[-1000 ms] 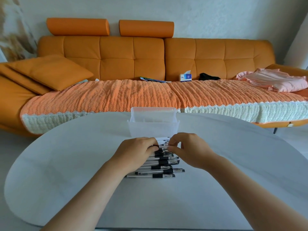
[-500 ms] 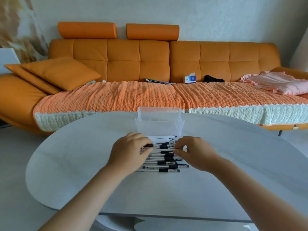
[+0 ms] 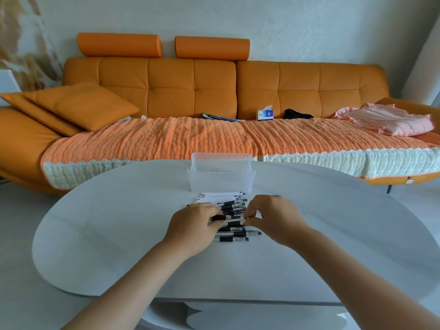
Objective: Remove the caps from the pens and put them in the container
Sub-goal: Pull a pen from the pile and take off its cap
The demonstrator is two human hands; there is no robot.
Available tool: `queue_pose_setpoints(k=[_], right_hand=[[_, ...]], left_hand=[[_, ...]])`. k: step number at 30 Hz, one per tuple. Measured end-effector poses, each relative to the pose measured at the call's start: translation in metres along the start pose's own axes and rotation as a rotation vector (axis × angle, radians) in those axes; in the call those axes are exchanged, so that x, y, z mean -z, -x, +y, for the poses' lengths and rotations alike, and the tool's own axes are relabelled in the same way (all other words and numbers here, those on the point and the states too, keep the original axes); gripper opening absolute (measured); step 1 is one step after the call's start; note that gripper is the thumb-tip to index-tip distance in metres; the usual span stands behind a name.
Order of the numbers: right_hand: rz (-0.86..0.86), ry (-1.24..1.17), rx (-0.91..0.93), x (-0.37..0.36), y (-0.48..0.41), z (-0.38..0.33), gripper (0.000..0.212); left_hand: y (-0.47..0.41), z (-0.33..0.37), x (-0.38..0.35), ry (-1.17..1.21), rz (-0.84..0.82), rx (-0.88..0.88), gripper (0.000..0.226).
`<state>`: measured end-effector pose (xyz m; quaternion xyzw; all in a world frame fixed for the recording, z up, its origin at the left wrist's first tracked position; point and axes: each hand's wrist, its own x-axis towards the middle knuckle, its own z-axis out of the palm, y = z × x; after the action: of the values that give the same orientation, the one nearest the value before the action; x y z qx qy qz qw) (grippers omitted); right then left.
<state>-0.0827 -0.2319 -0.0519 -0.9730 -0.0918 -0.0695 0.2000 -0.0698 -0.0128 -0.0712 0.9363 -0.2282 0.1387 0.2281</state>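
The left hand [image 3: 192, 225] is gripping the dark end of 1 pen [image 3: 232, 217] with curled fingers. The right hand [image 3: 273, 217] is pinching the opposite end between thumb and fingertips. The pen is spanning the gap between the 2 hands, just above the row of pens [image 3: 234, 236] lying on the worktop [image 3: 119, 222].

A second ago both hands were only resting on the far end of that row. Half a second ago the left was already taking hold of a pen while the right was closing in. That suggests the choosing is over and the cap pull is starting, though whether the cap is loosening is too small to tell.

The translucent container [image 3: 221, 181] is standing just beyond the row. No caps are showing through its cloudy wall, so the task looks barely begun.
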Motion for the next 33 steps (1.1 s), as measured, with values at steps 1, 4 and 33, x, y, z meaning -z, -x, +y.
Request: queue_pose_setpoints(k=[1,4,33], right_hand=[[0.009,0.005,0.008,0.001,0.001,0.001,0.010],[0.001,0.002,-0.033,0.008,0.004,0.009,0.010],[-0.008,0.052,-0.056,0.003,-0.041,0.025,0.017]], left_hand=[[0.000,0.000,0.001,0.001,-0.016,0.008,0.020],[0.003,-0.005,0.006,-0.010,-0.048,-0.003,0.020],[-0.014,-0.022,-0.007,0.003,-0.227,-0.095,0.038]])
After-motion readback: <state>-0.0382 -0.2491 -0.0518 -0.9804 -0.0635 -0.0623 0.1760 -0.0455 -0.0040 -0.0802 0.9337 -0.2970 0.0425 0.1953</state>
